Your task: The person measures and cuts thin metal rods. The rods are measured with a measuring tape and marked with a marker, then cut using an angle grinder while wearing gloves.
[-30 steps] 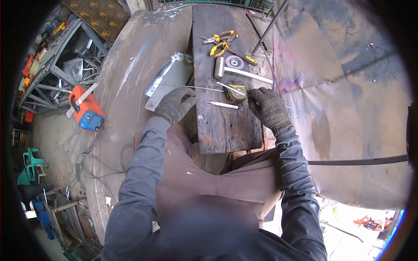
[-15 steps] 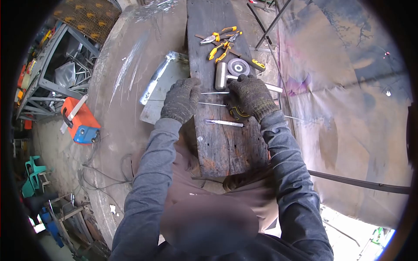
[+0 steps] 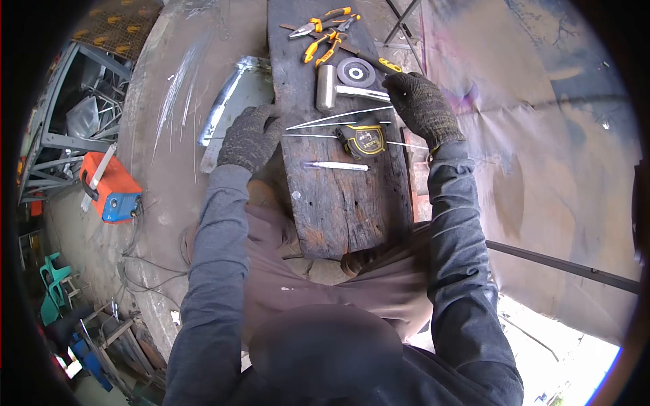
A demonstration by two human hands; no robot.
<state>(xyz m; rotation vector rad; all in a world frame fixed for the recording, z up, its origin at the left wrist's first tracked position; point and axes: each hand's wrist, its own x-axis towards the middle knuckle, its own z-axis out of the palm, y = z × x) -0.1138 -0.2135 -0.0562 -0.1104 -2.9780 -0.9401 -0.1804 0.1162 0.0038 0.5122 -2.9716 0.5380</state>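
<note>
My gloved left hand point(image 3: 250, 139) is at the left edge of the dark wooden plank, fingers curled around a long thin metal rod point(image 3: 308, 135) that shows on both sides of it. Past the right edge, my gloved right hand point(image 3: 425, 108) is closed. A slanting thin metal rod point(image 3: 342, 118) runs up to its fingers, though the grip itself is partly hidden. Another thin rod lies just under the slanting one. A black and yellow tape measure point(image 3: 365, 140) sits on the long rod, and a whitish marker pen point(image 3: 336, 166) lies nearer to me.
On the plank point(image 3: 332, 210) are a metal hammer point(image 3: 326, 89), a grinding disc point(image 3: 356, 73), yellow-handled pliers point(image 3: 318, 27), yellow-handled cutters point(image 3: 326, 49) and a yellow-and-black handle point(image 3: 389, 65). A metal sheet point(image 3: 227, 101) lies left. An orange and blue machine point(image 3: 114, 186) stands on the floor.
My right hand has moved right and away from the middle of the plank, uncovering the tape measure and more of the rods. The view has shifted slightly.
</note>
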